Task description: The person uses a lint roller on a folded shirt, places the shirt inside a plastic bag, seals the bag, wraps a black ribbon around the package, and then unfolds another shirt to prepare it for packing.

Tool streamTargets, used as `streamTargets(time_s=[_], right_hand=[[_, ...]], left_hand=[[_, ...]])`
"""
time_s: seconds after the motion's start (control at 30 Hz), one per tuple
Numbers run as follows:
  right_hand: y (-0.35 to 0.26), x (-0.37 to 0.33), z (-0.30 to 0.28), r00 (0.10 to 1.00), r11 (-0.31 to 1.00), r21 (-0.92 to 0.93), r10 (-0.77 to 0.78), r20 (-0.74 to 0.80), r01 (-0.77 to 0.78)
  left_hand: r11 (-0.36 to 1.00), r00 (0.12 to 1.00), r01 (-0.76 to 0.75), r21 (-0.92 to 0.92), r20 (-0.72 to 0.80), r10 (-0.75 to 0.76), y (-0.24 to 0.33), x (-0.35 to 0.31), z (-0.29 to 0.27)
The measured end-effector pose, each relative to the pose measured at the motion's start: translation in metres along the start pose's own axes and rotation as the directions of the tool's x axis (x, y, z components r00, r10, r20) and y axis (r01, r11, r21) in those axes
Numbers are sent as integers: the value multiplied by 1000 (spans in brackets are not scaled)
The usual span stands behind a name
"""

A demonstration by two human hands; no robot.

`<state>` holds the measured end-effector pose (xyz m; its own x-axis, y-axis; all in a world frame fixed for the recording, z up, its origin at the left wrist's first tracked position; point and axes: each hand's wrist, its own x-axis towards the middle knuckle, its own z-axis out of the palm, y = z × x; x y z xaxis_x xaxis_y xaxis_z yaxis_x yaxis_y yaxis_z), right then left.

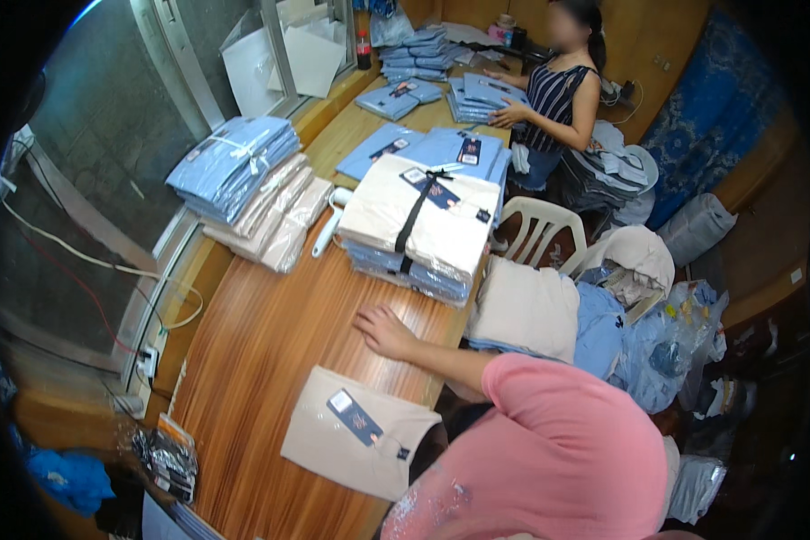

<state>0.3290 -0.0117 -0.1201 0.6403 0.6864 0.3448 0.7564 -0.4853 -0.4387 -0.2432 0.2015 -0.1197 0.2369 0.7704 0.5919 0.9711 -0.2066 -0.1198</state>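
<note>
Where the folded beige garment [346, 450] lies, head view: lower middle of the frame, on the bench [252, 360], just below the right hand [387, 333], not touching it.
Garment's long axis: left to right, dipping rightward.
Right hand: mid-frame, fingers spread, holding nothing.
Left hand: hidden; cannot tell its state.

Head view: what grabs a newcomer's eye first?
Likely the pink shirt filling the lower right, with a bare hand on the wooden table. Then the stack of bagged garments at upper centre, beige over blue, tied with black ribbon. Also the lone beige garment below the hand, its dark tag facing up.
</note>
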Motion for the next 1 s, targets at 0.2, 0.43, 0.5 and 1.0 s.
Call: streamTargets(time_s=[0.2,0.43,0.5,1.0], right_hand=[[-4,-2,4,1000,999,47,4,-3,-4],[-9,0,-1,996,999,2,-48,-76,48],[-1,0,8,992,997,-38,-67,-110,63],[-487,-123,156,516,314,893,-733,444,-322]], left_hand=[[992,999,42,-120,10,-41,-2,13,-13],[950,987,158,-267,18,-159,-46,27,-18],[917,976,211,-337,23,-216,-63,29,-18],[521,901,312,-794,74,-427,-60,43,-39]])
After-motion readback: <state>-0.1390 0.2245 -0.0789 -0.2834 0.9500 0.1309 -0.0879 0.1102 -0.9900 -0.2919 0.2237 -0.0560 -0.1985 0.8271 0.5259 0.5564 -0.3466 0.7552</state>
